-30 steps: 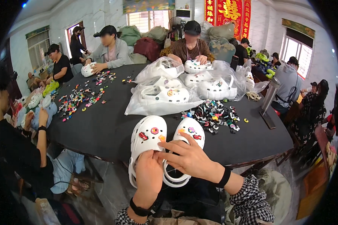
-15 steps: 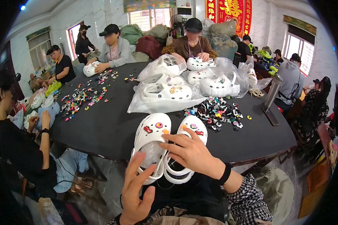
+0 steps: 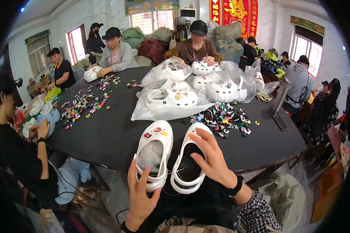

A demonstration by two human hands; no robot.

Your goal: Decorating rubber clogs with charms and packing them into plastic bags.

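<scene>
Two white clogs stand side by side at the table's near edge, toes pointing away and heels reaching past it. Several colourful charms dot the toe of the left clog point(image 3: 165, 136), and clear plastic fills its opening. Its heel strap is touched by my left hand point(image 3: 142, 198), whose fingers are spread around it. The right clog point(image 3: 177, 165) has an uncovered dark interior; a thin clear loop hangs near the heels. My right hand point(image 3: 216, 163) lies over its toe and outer side, fingers apart, hiding most of the charms there.
Bagged white clogs point(image 3: 171, 101) fill the middle of the black table point(image 3: 116, 134). Loose charms lie in a pile point(image 3: 225, 120) on the right and another point(image 3: 81, 106) on the left. A metal stand point(image 3: 280, 99) rises at right. Several people sit around, one close by at left point(image 3: 23, 155).
The two clogs have moved apart and their toes have shifted slightly. My left hand has come up to the left clog's heel; my right hand has moved right, off the gap between them.
</scene>
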